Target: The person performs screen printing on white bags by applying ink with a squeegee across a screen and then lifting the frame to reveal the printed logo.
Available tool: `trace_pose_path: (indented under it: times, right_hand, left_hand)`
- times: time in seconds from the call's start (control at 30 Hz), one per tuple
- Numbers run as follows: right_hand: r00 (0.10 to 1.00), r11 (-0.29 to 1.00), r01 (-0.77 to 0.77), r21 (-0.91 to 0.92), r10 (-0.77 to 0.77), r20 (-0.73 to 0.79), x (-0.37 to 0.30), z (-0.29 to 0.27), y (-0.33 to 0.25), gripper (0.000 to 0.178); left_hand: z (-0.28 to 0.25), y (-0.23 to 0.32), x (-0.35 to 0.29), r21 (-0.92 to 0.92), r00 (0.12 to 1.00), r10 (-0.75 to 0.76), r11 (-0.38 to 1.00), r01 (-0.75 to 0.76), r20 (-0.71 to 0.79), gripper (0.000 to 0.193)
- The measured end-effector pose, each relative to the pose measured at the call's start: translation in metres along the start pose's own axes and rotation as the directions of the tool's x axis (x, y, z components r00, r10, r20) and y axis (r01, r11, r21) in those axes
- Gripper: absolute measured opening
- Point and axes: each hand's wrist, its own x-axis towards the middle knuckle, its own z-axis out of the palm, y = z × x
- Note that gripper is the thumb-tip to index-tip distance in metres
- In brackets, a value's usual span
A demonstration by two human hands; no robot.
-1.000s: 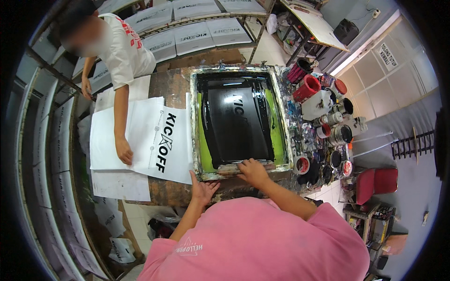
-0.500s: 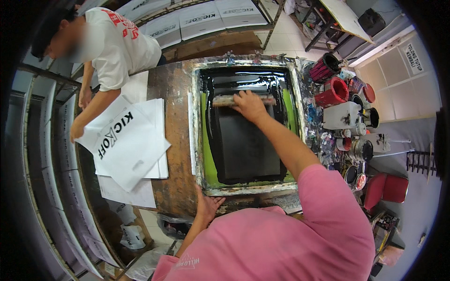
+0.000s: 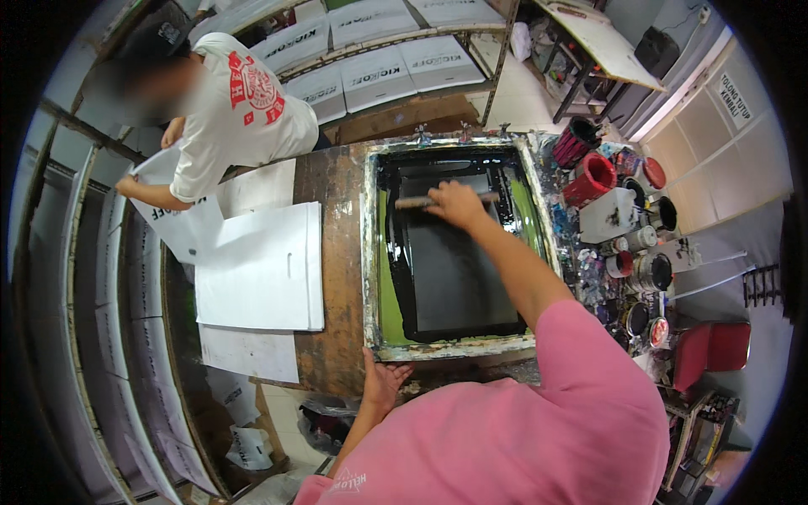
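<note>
My right hand [image 3: 454,204] is closed over the top of a wooden-handled squeegee [image 3: 412,202], which lies crosswise at the far part of a printing screen [image 3: 370,278]. Black ink [image 3: 398,290] coats the mesh along the sides, with green strips showing at the edges. Under the ink is a dark grey rectangular area [image 3: 450,286]. At the screen's near left corner, my left hand [image 3: 385,383] has its fingers stretched out and its thumb against the frame.
A co-worker [image 3: 244,109] at the left lifts a printed white bag [image 3: 181,223] beside a stack of blank white bags [image 3: 261,269]. Racks [image 3: 135,337] of printed bags stand left and behind. Paint cans [image 3: 592,181] crowd the right side; a red chair [image 3: 711,353] stands beyond.
The co-worker has carried the printed bag left off the stack, toward the rack. My view has shifted slightly. The squeegee stays near the screen's far end, and my left hand keeps its place.
</note>
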Motion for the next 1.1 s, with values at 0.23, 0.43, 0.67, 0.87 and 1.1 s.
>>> trace_pose_path:
  times: [0.23,0.43,0.67,0.87,1.1]
  right_hand:
    - [0.99,0.995,-0.037,0.093,0.024,0.14,-0.158,-0.082,-0.108,0.038]
    - [0.99,0.988,-0.005,0.153,-0.017,0.139,-0.204,-0.205,-0.157,0.047]
    - [0.886,0.985,-0.046,-0.166,-0.037,-0.462,-0.15,-0.273,-0.167,0.034]
    - [0.845,0.992,-0.032,-0.123,-0.039,-0.533,-0.122,-0.29,-0.159,0.036]
    - [0.875,0.991,-0.047,-0.123,-0.018,-0.483,-0.099,-0.313,-0.149,0.039]
  left_hand:
    - [-0.004,0.003,-0.018,-0.036,0.968,0.155,0.988,-0.151,0.195,0.104]
    - [0.029,0.054,-0.063,-0.059,0.836,0.317,0.944,-0.326,0.448,0.113]
    - [0.089,0.113,-0.066,0.127,0.578,0.498,0.677,-0.725,0.647,0.101]
    - [0.037,0.031,0.043,0.928,0.727,0.597,-0.342,-0.15,0.338,0.093]
    - [-0.003,-0.034,0.081,0.901,0.731,0.593,-0.428,-0.069,0.337,0.103]
